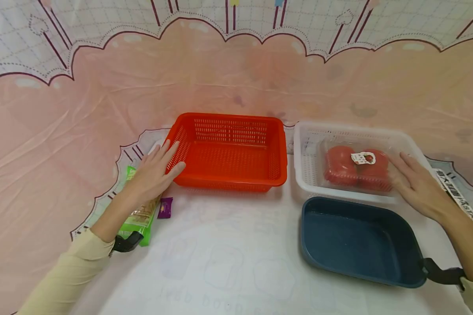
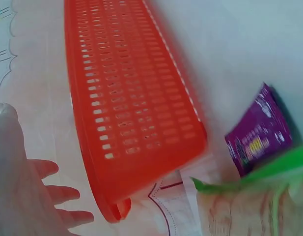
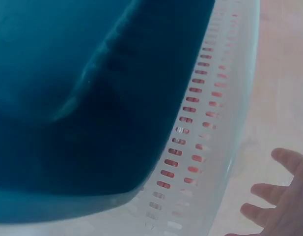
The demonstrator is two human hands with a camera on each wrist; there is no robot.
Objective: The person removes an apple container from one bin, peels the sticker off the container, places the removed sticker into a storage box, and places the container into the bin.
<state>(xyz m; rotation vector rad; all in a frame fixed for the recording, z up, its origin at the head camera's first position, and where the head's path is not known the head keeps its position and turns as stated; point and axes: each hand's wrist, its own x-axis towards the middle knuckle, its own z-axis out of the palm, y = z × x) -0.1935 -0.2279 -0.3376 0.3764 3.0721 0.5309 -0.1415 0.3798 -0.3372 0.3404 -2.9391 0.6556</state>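
Observation:
My left hand point(image 1: 153, 170), fingers spread and holding nothing, hovers by the left end of a red plastic basket point(image 1: 228, 164). The left wrist view shows a gap between its fingers and the basket's rim. Over the right end of a white perforated basket point(image 1: 308, 153) is my right hand point(image 1: 419, 188), its fingers extended. A clear pack of tomatoes point(image 1: 340, 164) lies in that basket near the fingertips; whether they touch it I cannot tell. In the right wrist view the right hand point(image 3: 284, 196) stands apart from the white basket's wall.
A dark blue basin point(image 1: 354, 240) sits in front of the white basket. Under my left forearm lies a green food bag point(image 1: 142, 221), beside a small purple packet point(image 1: 165, 208). A pack lettered PASTA point(image 1: 463, 201) lies at the far right, partly behind my right arm.

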